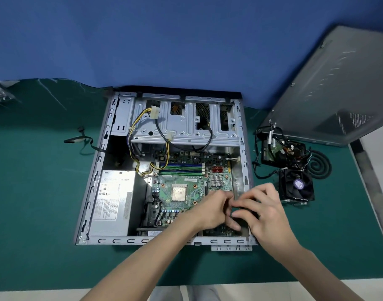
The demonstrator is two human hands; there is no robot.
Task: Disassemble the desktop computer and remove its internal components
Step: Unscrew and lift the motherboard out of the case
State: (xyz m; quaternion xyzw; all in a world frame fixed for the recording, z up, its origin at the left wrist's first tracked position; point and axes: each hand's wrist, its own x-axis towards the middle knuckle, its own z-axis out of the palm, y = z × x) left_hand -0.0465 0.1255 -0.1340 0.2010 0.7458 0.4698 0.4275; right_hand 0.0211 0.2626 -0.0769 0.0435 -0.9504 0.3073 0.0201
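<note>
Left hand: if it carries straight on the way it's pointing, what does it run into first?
The right hand: the left hand points forward and rightward, and their fingers meet over a dark part. Past that lies the case's right wall, though depth is unclear.

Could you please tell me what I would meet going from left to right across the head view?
Loose black cable → power supply → processor → cooler fan.

We see a repair workshop, opened computer case (186,124) around our fingers (250,202), green mat (45,203) left of them, loose fan (297,185) and side panel (338,83) right.
</note>
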